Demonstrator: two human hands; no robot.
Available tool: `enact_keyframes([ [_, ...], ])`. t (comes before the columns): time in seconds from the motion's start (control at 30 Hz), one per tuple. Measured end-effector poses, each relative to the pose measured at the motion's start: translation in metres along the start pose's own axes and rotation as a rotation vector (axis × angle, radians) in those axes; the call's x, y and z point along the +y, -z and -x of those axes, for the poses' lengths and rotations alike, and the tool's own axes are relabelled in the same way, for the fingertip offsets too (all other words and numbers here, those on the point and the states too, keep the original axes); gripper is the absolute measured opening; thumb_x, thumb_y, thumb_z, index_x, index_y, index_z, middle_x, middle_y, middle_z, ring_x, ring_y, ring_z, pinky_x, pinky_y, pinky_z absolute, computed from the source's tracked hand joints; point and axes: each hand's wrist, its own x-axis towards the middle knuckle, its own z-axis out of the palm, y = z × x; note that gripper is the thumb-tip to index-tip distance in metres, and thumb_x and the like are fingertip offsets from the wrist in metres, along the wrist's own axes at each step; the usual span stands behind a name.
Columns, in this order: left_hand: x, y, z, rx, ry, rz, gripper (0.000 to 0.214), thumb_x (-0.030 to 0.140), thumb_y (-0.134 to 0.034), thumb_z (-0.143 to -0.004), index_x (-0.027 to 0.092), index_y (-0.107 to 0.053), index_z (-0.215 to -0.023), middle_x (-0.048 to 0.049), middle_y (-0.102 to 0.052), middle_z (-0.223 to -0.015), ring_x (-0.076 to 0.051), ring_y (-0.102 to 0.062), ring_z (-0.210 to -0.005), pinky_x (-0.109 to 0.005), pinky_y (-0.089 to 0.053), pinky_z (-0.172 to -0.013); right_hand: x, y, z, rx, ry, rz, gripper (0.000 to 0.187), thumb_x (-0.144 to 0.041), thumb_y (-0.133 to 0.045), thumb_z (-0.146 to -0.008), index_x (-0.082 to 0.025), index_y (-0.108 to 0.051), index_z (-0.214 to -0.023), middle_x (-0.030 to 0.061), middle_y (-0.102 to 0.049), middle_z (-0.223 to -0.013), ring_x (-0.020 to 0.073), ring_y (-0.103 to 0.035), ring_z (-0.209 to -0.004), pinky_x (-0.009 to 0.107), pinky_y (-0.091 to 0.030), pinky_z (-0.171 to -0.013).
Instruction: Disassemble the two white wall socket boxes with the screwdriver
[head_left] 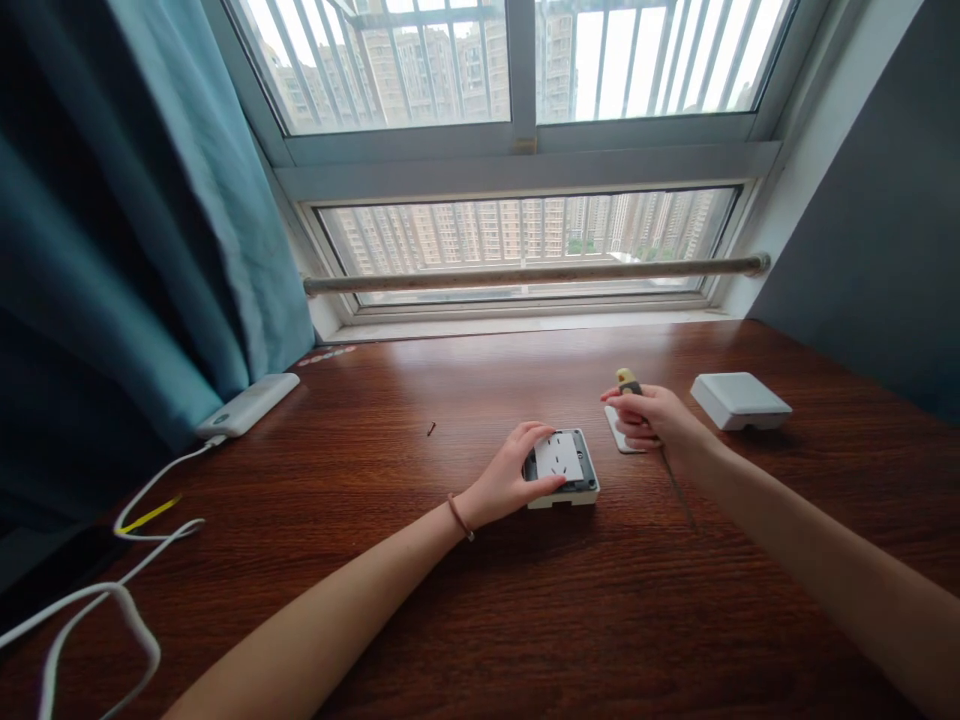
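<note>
Just right of centre on the wooden tabletop [525,620], apparently steadying the socket [559,456] with thumb and fingers of the left hand [506,477] spread wide across it. Gripping a screwdriver [629,386] in curled fingers of the right hand [651,414], shaft slanting back, apart from the socket; likely needing its tip swung round next

A room in a home, probably a flat high up in a tower, is suggested. A wide sliding window [523,140] is backed by upright bars [601,65], and crowded apartment blocks [517,232] are seen beyond. The window is flanked by a long blue curtain [244,240] and a plain grey wall [862,250]. Below, a broad wooden surface [600,620] is set against the sill [540,325].
</note>
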Motion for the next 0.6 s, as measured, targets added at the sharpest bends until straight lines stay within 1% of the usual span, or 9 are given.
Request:
enact_keyframes([
  [0.03, 0.001, 0.001, 0.0, 0.003, -0.005, -0.023, 0.054, 0.035, -0.064, -0.073, 0.021, -0.045, -0.121, -0.0109, -0.04, -0.127, -0.024, -0.036, -0.12, -0.038, -0.029, -0.103, 0.006, 0.004, 0.001, -0.032, -0.119, -0.03, 0.013, -0.02, -0.061, -0.069, -0.014, -0.054, -0.077, -0.0121, -0.026, -0.041, 0.0006, -0.018, -0.032, 0.012, -0.014, -0.029],
  [0.1, 0.003, 0.002, -0.001, 0.012, -0.014, -0.078, 0.048, 0.033, -0.064, -0.073, 0.022, -0.049, -0.118, -0.0099, -0.037, -0.131, -0.026, -0.03, -0.125, -0.041, -0.024, -0.106, 0.017, 0.012, 0.007, -0.094, -0.289, -0.099, 0.013, -0.019, -0.058, -0.069, -0.013, -0.056, -0.08, -0.0125, -0.024, -0.041, 0.0004, -0.015, -0.032, 0.011, -0.011, -0.028],
  [0.17, 0.006, 0.003, -0.003, 0.008, -0.025, -0.127, 0.042, 0.033, -0.064, -0.072, 0.024, -0.054, -0.112, -0.0085, -0.039, -0.13, -0.027, -0.027, -0.127, -0.044, -0.021, -0.106, 0.026, 0.018, 0.015, -0.189, -0.417, -0.196, 0.019, -0.017, -0.055, -0.071, -0.011, -0.058, -0.088, -0.012, -0.025, -0.042, 0.0007, -0.013, -0.032, 0.01, -0.011, -0.028],
  [0.23, 0.009, 0.005, -0.008, -0.012, -0.041, -0.159, 0.039, 0.036, -0.065, -0.071, 0.024, -0.057, -0.108, -0.0074, -0.043, -0.127, -0.027, -0.025, -0.127, -0.046, -0.019, -0.106, 0.031, 0.022, 0.023, -0.269, -0.494, -0.308, 0.022, -0.015, -0.051, -0.072, -0.01, -0.057, -0.093, -0.0115, -0.025, -0.044, 0.001, -0.013, -0.033, 0.01, -0.012, -0.027],
  [0.3, 0.012, 0.006, -0.015, -0.04, -0.062, -0.178, 0.04, 0.039, -0.067, -0.069, 0.024, -0.059, -0.105, -0.0071, -0.047, -0.123, -0.028, -0.025, -0.127, -0.047, -0.018, -0.106, 0.033, 0.024, 0.029, -0.307, -0.516, -0.396, 0.021, -0.013, -0.049, -0.074, -0.01, -0.057, -0.093, -0.0114, -0.024, -0.044, 0.0013, -0.012, -0.033, 0.009, -0.013, -0.027],
  [0.37, 0.014, 0.007, -0.021, -0.082, -0.092, -0.17, 0.042, 0.042, -0.069, -0.065, 0.024, -0.06, -0.102, -0.0073, -0.052, -0.117, -0.028, -0.031, -0.123, -0.045, -0.021, -0.105, 0.032, 0.024, 0.031, -0.336, -0.513, -0.442, 0.021, -0.012, -0.048, -0.075, -0.01, -0.057, -0.093, -0.0113, -0.024, -0.044, 0.0015, -0.012, -0.033, 0.009, -0.014, -0.027],
  [0.43, 0.013, 0.007, -0.027, -0.126, -0.114, -0.118, 0.046, 0.043, -0.071, -0.062, 0.022, -0.06, -0.102, -0.0082, -0.054, -0.112, -0.026, -0.042, -0.114, -0.041, -0.03, -0.101, 0.032, 0.023, 0.032, -0.36, -0.509, -0.457, 0.02, -0.011, -0.048, -0.074, -0.01, -0.057, -0.092, -0.0112, -0.024, -0.043, 0.0014, -0.012, -0.033, 0.009, -0.015, -0.027],
  [0.5, 0.012, 0.006, -0.03, -0.151, -0.117, -0.048, 0.048, 0.042, -0.073, -0.061, 0.02, -0.06, -0.102, -0.0088, -0.053, -0.109, -0.022, -0.05, -0.104, -0.035, -0.038, -0.094, 0.032, 0.021, 0.033, -0.375, -0.498, -0.454, 0.02, -0.011, -0.049, -0.074, -0.011, -0.057, -0.092, -0.0111, -0.024, -0.043, 0.0013, -0.012, -0.033, 0.009, -0.016, -0.027],
  [0.6, 0.01, 0.004, -0.031, -0.148, -0.1, 0.012, 0.05, 0.04, -0.074, -0.059, 0.018, -0.059, -0.101, -0.0088, -0.052, -0.108, -0.021, -0.051, -0.1, -0.031, -0.041, -0.09, 0.034, 0.02, 0.034, -0.4, -0.482, -0.47, 0.022, -0.01, -0.048, -0.074, -0.01, -0.057, -0.094, -0.0109, -0.025, -0.043, 0.0016, -0.013, -0.033, 0.009, -0.017, -0.027],
])
